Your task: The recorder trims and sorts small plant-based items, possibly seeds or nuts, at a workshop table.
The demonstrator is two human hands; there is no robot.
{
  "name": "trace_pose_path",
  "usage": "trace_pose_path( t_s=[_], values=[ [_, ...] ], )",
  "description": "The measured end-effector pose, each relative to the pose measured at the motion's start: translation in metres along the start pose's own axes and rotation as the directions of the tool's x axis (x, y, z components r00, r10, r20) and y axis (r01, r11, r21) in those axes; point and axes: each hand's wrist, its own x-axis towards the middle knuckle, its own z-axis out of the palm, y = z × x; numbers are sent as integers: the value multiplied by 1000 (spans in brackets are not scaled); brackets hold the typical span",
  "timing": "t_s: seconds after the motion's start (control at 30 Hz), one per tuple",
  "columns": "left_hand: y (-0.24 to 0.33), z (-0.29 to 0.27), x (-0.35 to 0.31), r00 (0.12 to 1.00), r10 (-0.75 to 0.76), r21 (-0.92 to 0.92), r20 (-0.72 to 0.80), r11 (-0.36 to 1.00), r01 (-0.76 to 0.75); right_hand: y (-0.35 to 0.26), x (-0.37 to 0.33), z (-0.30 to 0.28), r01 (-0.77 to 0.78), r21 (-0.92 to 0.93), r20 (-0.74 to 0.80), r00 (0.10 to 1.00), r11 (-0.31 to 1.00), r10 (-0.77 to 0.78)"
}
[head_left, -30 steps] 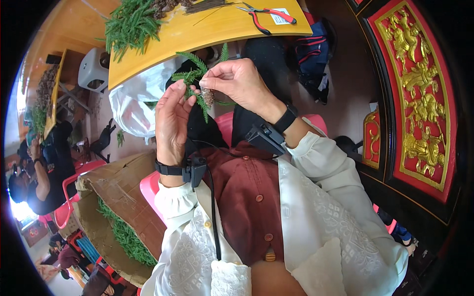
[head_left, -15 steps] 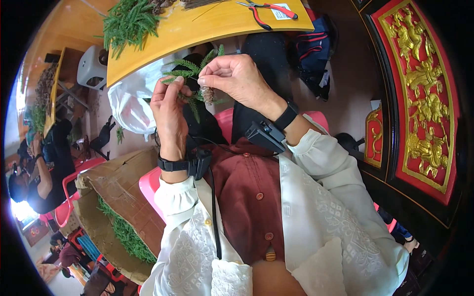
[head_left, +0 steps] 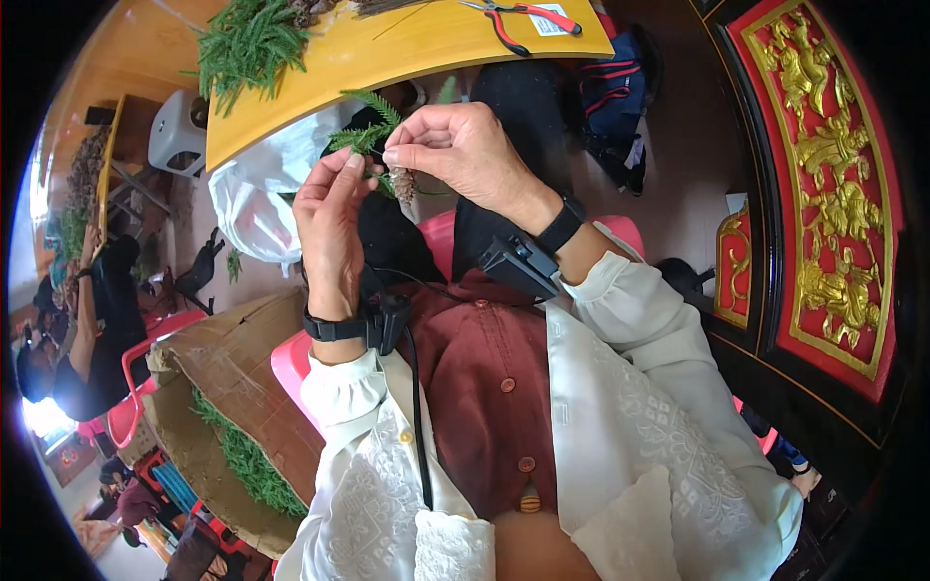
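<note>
Between my hands, just off the table's near edge, is a green pine sprig (head_left: 366, 138) with feathery leaflets. My left hand (head_left: 334, 189) pinches it between thumb and fingertips. From the same bunch a small brown pine cone (head_left: 403, 184) hangs below my right fingertips. My right hand (head_left: 455, 150) is closed, thumb against forefinger, at the top of the cone where it meets the sprig. Whatever thin piece lies in that right pinch is too small to make out. Part of the greenery is hidden behind my fingers.
The yellow table (head_left: 407, 48) holds a heap of green sprigs (head_left: 247, 48) and red-handled pliers (head_left: 513, 24). Below it hangs a white plastic bag (head_left: 254, 198). A cardboard box (head_left: 232, 358) with greenery stands at left. Another person (head_left: 97, 310) works farther left. A carved panel (head_left: 823, 184) stands right.
The sprig has turned in my left fingers, and its fronds now point more to the upper left. Both hands stay close together in nearly the same place.
</note>
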Motion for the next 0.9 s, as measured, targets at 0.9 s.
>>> trace_pose_path(
  t_s=[0.9],
  values=[
    [14, -13, -6, 985, -155, -243, 76, 955, 169, -2, -6, 24, -61, 19, -50, 997, 998, 62]
  ],
)
